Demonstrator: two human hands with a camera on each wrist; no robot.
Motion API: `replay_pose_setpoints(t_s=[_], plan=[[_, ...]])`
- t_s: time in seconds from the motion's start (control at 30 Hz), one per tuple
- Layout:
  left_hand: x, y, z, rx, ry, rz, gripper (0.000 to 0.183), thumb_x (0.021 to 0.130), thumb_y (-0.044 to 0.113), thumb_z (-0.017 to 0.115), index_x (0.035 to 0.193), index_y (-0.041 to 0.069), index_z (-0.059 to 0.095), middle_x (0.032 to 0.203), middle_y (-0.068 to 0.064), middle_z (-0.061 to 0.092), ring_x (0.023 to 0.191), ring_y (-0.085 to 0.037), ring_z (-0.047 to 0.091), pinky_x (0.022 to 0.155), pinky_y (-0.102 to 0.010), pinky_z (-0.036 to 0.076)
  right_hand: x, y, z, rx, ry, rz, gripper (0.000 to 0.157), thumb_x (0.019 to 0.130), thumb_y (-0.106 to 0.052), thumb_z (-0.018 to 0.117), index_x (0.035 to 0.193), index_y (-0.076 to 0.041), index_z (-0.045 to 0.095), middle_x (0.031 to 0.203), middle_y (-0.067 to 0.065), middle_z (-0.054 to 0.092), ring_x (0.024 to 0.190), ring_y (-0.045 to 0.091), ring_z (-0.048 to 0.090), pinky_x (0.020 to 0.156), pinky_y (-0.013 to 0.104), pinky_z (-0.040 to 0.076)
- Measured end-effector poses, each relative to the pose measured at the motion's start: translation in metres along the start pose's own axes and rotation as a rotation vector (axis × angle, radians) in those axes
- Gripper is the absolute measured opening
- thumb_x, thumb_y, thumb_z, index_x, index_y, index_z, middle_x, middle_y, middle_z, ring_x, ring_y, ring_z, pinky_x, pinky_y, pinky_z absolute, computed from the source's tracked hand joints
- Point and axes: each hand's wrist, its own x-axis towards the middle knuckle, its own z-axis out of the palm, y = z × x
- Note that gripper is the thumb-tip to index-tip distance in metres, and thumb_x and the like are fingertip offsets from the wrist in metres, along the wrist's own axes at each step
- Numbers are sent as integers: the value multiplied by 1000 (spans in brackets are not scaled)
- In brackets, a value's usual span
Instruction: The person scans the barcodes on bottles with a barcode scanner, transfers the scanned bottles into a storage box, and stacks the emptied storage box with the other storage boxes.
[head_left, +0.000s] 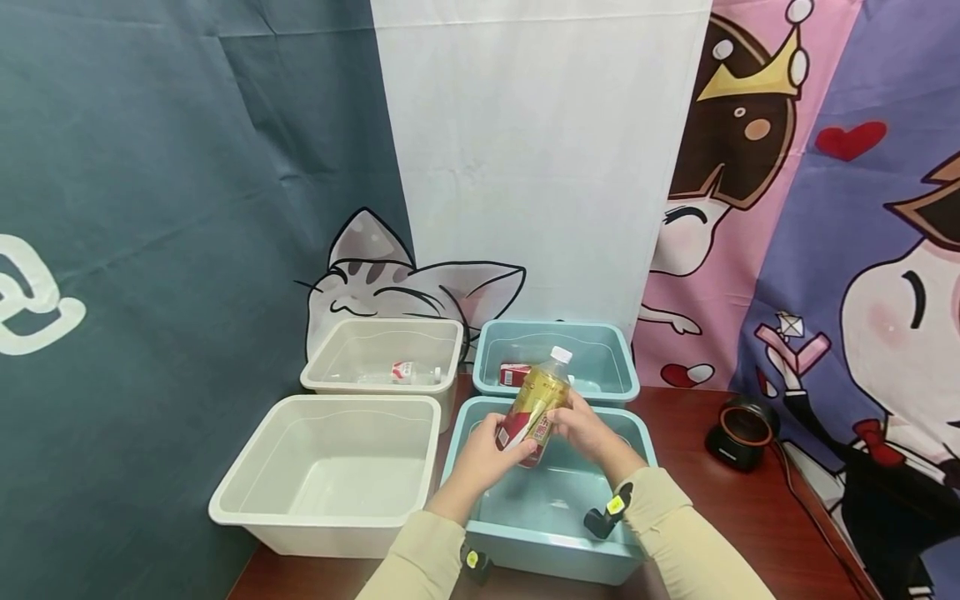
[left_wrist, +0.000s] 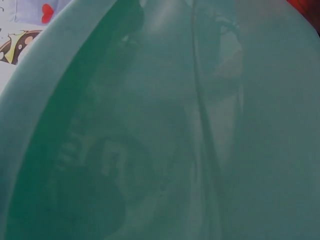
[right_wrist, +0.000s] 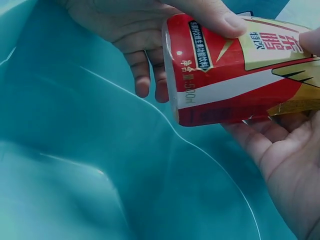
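A plastic drink bottle (head_left: 543, 396) with a gold and red label and a white cap is tilted above the front blue bin (head_left: 558, 540), cap up and to the right. My left hand (head_left: 482, 458) grips its lower end, thumb across the red part of the label. On the other side, my right hand (head_left: 588, 429) holds the bottle's middle. Close up in the right wrist view, both hands are on the bottle (right_wrist: 220, 72), with its base pointing left. Only the blue bin's wall (left_wrist: 270, 125) fills most of the left wrist view; neither hand shows clearly there.
Behind stands another blue bin (head_left: 630, 387) holding a red box (head_left: 513, 374). The back white bin (head_left: 318, 379) contains a clear bottle (head_left: 416, 373). A front white bin (head_left: 322, 518) stands at left. A black round device (head_left: 742, 433) with a cable sits on the table (head_left: 682, 500) at right.
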Motion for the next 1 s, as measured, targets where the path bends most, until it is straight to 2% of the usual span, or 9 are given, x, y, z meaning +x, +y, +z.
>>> replay_pose_setpoints(t_s=[0.17, 0.33, 0.47, 0.7, 1.0], plan=[[0, 1, 0, 23, 8, -10, 72, 79, 61, 78, 124, 9, 55, 108, -3, 64, 93, -17, 61, 77, -40, 56, -1, 2, -1, -22, -65, -25, 71, 96, -21, 52, 154, 3, 18, 123, 4, 63, 107, 17, 66, 92, 36, 55], [-1, 3, 0, 54, 2, -14, 73, 78, 63, 78, 123, 10, 56, 102, -2, 65, 86, -15, 60, 69, -35, 55, -2, 1, -1, -65, -90, 3, 80, 97, -31, 58, 158, -7, 11, 130, 8, 57, 113, 20, 62, 97, 39, 51], [-1, 3, 0, 81, -15, -9, 73, 76, 66, 78, 120, 11, 57, 95, 1, 64, 80, -14, 58, 64, -31, 52, -1, 1, 1, -110, -58, 15, 76, 98, -30, 57, 159, -12, 14, 132, 12, 55, 114, 21, 61, 96, 40, 50], [-2, 3, 0, 94, -77, -8, 74, 75, 65, 79, 120, 10, 57, 92, 2, 64, 78, -13, 59, 63, -32, 52, 0, 1, 2, -148, 65, -24, 65, 99, -22, 51, 157, -7, 26, 122, 12, 61, 100, 20, 64, 81, 38, 55], [-1, 0, 0, 119, -113, 21, 78, 77, 62, 78, 127, 7, 56, 98, 1, 67, 82, -11, 60, 70, -35, 54, -1, 1, 0, -227, 61, -67, 63, 97, -22, 57, 154, -8, 35, 125, 22, 62, 106, 26, 64, 88, 44, 53]])
